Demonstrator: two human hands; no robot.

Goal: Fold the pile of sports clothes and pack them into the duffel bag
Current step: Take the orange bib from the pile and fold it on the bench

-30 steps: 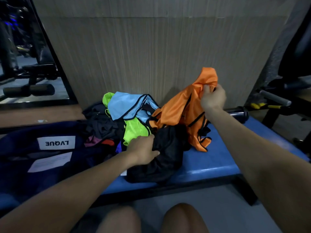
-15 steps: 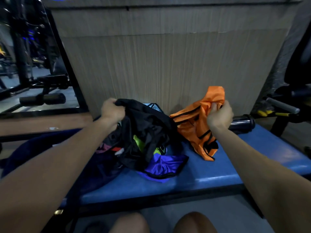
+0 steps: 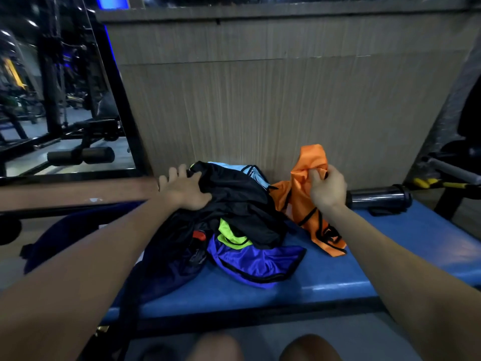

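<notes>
Up top, the right hand curls its fingers into the orange bib, pinching a bunched fold and holding it raised, its tail trailing onto the blue padded bench. Leftward, the left hand lies with fingers spread on a black garment topping the clothes pile, where neon-green, light-blue and purple pieces show. Beside the pile lies the dark navy duffel bag, partly hidden by the left forearm. Behind the right wrist a dark bottle lies on its side.
</notes>
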